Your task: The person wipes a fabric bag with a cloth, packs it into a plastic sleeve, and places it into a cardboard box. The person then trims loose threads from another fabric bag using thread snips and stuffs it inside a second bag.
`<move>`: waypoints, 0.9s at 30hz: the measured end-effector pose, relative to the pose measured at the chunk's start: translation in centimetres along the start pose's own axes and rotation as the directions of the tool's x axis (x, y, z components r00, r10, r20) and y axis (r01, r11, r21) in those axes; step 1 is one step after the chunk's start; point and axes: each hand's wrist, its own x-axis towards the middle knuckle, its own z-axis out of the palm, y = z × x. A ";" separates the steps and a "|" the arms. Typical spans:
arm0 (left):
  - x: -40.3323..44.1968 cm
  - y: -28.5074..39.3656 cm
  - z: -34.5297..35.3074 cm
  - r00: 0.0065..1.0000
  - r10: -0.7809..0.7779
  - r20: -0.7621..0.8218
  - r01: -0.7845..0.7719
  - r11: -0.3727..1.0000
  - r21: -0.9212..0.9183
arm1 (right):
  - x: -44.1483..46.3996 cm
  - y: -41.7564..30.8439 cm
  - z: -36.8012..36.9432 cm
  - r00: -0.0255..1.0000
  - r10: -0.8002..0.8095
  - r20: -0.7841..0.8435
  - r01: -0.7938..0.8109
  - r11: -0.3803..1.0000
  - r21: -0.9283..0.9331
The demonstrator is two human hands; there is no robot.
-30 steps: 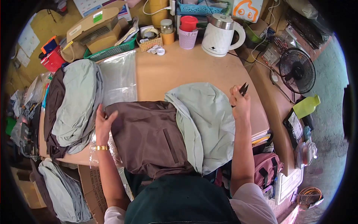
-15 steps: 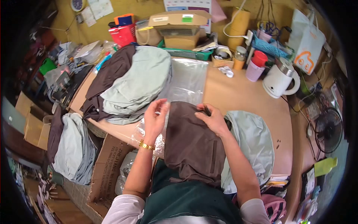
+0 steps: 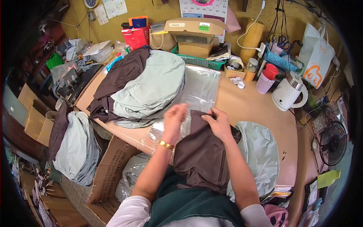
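Observation:
A dark brown fabric garment (image 3: 204, 155) with a straight slit-like line on its right side lies across the table edge and my lap. At its top edge, my right hand (image 3: 218, 124) has thumb and fingers pinched together on the cloth. Something small and dark shows between these fingers; its kind is unclear. My left hand (image 3: 175, 120), wearing a gold bracelet, hovers beside the garment's upper left, its fingers smeared by motion. Crinkled clear plastic (image 3: 157, 133) lies under and beside that hand. Pale green-grey fabric (image 3: 259, 155) rests to the right of the garment.
A pile of brown and pale green fabric (image 3: 151, 85) covers the table's left. Flat clear plastic bags (image 3: 204, 85) lie behind my hands. A white kettle (image 3: 288, 92) and a pink cup (image 3: 264, 84) stand at back right. An open carton (image 3: 113, 170) sits below left.
The view has shifted, so the surroundings sit further right and lower. My left hand's fingers were spread upward beside the garment and are now blurred. My right hand stays at the garment's top edge.

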 end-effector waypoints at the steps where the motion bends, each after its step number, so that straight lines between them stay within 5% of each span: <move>1: -0.2 1.8 -0.4 0.992 0.030 -0.122 -0.038 0.997 -0.065 | -0.8 -0.1 -0.9 0.995 -0.047 -0.082 0.051 0.998 0.038; 2: -0.2 3.5 -1.3 0.970 0.047 -0.239 -0.079 0.989 -0.125 | -1.5 -0.2 -1.9 0.981 -0.089 -0.170 0.102 0.992 0.071; 3: -0.2 4.0 -3.9 0.993 0.052 -0.110 -0.071 0.982 -0.174 | -2.1 -0.3 -3.1 0.987 -0.024 -0.157 0.038 0.996 0.085; 6: -1.6 6.4 -2.9 0.996 0.020 0.091 -0.026 0.998 0.060 | -3.8 -1.2 -4.4 0.984 -0.054 -0.172 0.076 0.989 0.126; 8: -3.4 6.7 1.4 0.976 -0.071 0.205 -0.065 0.804 0.590 | -4.6 -1.9 -4.4 0.982 -0.072 -0.173 0.097 0.986 0.136; 9: -4.0 6.8 2.9 0.977 -0.073 0.199 -0.060 0.804 0.591 | -4.9 -2.2 -4.3 0.981 -0.093 -0.173 0.119 0.981 0.151; 12: -4.6 6.4 5.5 0.942 -0.133 0.307 -0.026 0.885 0.464 | -5.6 -2.5 -4.1 0.964 -0.208 -0.166 0.223 0.972 0.073; 14: -4.3 5.0 5.6 0.924 -0.235 0.300 0.217 0.972 0.093 | -6.5 -3.5 -4.3 0.963 -0.209 -0.169 0.215 0.976 0.022; 19: -5.4 3.8 6.3 0.924 -0.321 0.208 0.362 0.908 -0.210 | -8.0 -4.5 -4.7 0.954 -0.243 -0.173 0.209 0.959 -0.192; 22: -5.9 3.9 5.9 0.914 -0.241 0.326 0.355 0.863 -0.360 | -9.0 -7.2 -4.5 0.851 -0.327 -0.412 0.191 0.922 -0.337; 25: -6.5 4.4 6.4 0.905 -0.211 0.368 0.357 0.849 -0.390 | -9.5 -8.1 -5.3 0.856 -0.480 -0.193 0.291 0.755 -0.588; 27: -6.8 4.5 6.7 0.912 -0.211 0.351 0.344 0.860 -0.378 | -9.4 -8.8 -5.0 0.764 -0.639 -0.085 0.385 0.559 -0.734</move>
